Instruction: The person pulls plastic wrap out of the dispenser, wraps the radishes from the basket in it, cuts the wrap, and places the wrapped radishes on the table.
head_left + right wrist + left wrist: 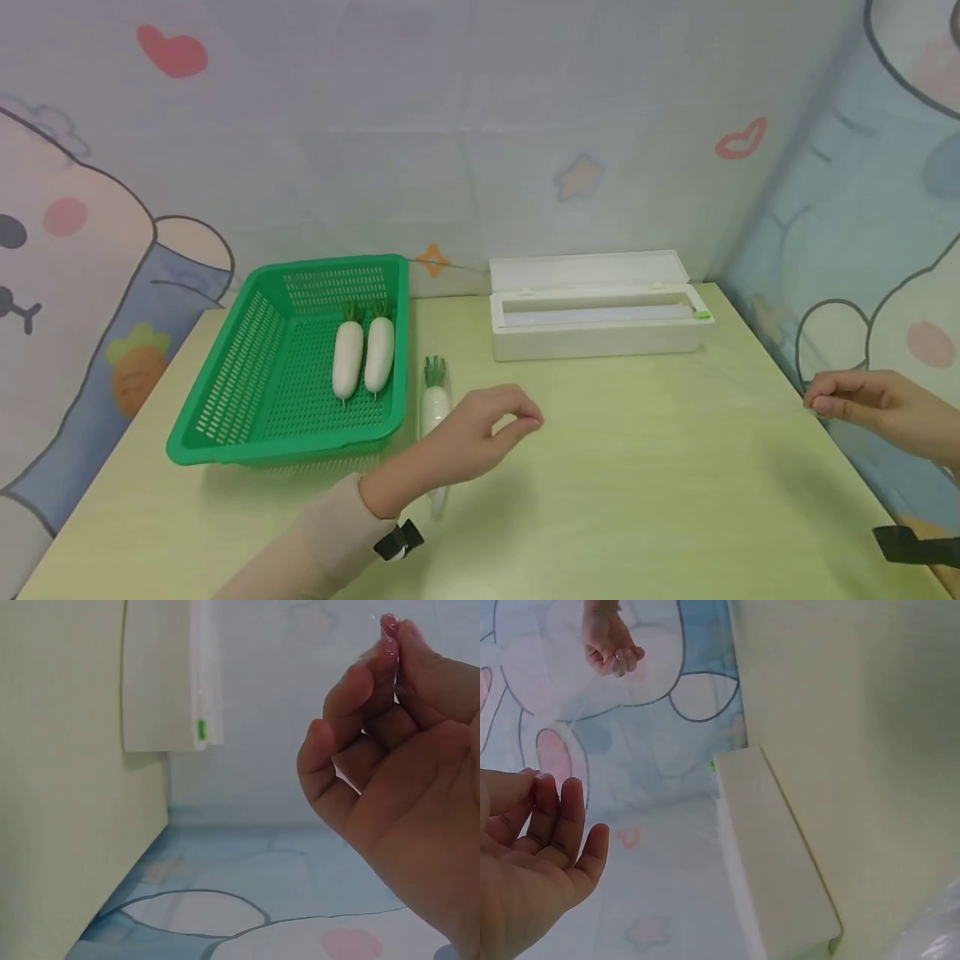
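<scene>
The right hand [885, 412] pinches clear film [388, 637] between thumb and fingertips; its glints show there in the right wrist view. The left hand [483, 433] has thumb and fingers closed in a similar narrow pinch, seemingly on the film's other end, though the sheet between them barely shows. Both hands hang above the table [637, 467], well apart, in front of the open box [600, 342].

The likeliest trouble is the film itself: if the hands draw together or one lets slip, it could fold and cling to itself; an uneven pull could tear it or crease it. Lowered carelessly, it might catch on the wrapped radish [435, 408], which lies beside the basket [292, 450], partly hidden by the left arm. The two radishes [347, 358] inside the basket look safely out of the way.
</scene>
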The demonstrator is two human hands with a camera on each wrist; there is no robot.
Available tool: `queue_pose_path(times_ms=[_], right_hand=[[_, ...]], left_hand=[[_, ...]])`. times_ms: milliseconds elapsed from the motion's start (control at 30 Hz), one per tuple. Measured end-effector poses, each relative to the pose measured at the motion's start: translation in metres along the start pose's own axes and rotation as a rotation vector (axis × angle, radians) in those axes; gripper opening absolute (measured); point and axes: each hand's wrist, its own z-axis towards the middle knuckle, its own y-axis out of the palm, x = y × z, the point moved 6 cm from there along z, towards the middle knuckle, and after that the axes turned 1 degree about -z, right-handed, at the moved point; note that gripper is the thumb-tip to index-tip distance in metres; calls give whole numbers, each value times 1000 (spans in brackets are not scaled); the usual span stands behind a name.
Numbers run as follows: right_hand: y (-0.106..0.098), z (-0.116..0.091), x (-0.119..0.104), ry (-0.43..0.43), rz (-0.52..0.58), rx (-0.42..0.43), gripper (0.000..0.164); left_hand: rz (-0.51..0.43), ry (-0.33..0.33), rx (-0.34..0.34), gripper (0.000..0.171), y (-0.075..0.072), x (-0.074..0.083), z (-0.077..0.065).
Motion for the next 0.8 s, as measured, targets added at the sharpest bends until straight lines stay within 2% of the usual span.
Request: queue_pose_path(times_ms=[133,300,467,633,800], right_hand=[[17,-7,16,22,20,-162,32],[36,-13,36,115,7,-247,25],[59,-12,55,155,39,-335,20],[79,-9,71,153,140,-352,15],[91,-4,81,92,119,-321,11]], left_hand=[[20,-29,-83,8,18,-9,-10],[84,-81,-177,10,38,-22,-20],[211,-102,-287,11,58,-35,-27],[335,-94,-365,14,74,-47,-32],[396,-76,-378,13,83,-57,-33]])
